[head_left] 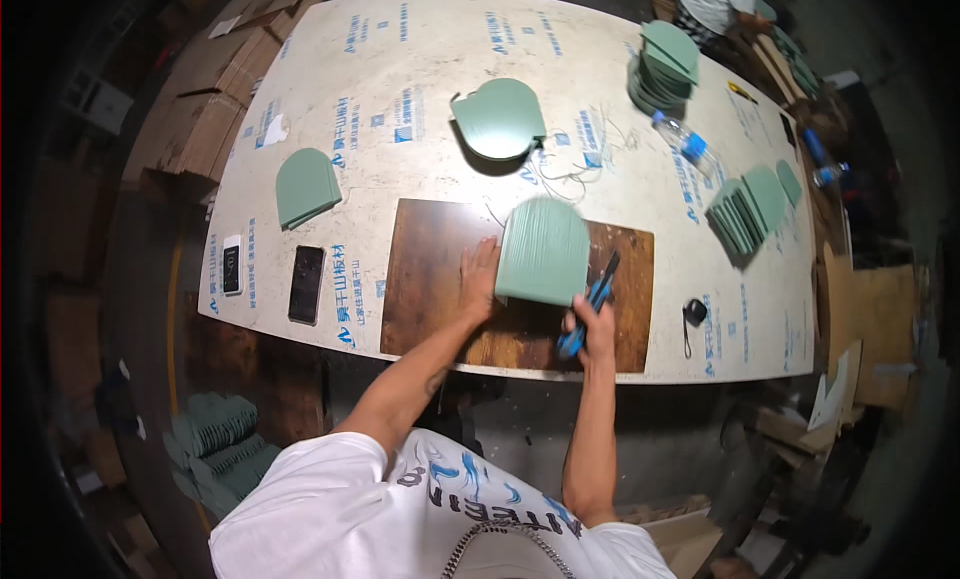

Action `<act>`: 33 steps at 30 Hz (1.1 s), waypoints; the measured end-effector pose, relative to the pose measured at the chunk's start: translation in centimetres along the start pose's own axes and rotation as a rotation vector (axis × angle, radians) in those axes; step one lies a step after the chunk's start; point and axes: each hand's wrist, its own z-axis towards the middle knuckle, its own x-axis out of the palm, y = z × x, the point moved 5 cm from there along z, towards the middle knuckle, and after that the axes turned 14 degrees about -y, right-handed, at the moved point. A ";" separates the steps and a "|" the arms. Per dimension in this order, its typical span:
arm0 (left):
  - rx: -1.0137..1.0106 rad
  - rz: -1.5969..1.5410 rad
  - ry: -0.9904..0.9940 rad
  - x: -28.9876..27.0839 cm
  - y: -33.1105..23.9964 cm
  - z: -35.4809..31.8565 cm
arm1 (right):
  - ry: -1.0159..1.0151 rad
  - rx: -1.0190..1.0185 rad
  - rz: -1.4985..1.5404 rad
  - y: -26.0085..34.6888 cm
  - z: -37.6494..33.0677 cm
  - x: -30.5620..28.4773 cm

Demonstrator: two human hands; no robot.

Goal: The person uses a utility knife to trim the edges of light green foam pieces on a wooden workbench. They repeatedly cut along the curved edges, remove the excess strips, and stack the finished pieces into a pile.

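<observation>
A green ribbed panel [543, 251] with a rounded top lies over a dark brown wooden board [430, 309] in front of me. My left hand [480, 277] rests at the panel's left edge, fingers stretched out; its thumb is partly hidden. My right hand [597, 329] is closed around a blue and black utility knife [592, 304], whose dark tip points away from me. The knuckles of that hand sit by the panel's lower right corner. Beyond the panel, a stack of similar green pieces [500, 119] has loose thin strings [570, 174] beside it.
More green pieces stand at the left [308, 187], in a far right stack [664, 69], and at the right [745, 214]. A phone [306, 284], a white device [233, 264], a water bottle [683, 139] and a small black object [694, 312] lie on the white table [420, 169]. Another person [718, 9] is at the far right.
</observation>
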 end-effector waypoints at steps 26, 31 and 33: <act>0.260 0.127 0.049 -4.7 -9.6 -11.4 | -0.518 0.372 0.139 -19.3 -23.4 -11.1; 0.645 -0.129 0.150 -5.3 -10.9 -10.9 | -0.489 0.387 0.013 -18.9 -24.0 -9.9; 0.596 -0.049 0.178 -5.1 -10.0 -11.4 | -0.491 0.460 0.025 -18.9 -24.4 -9.2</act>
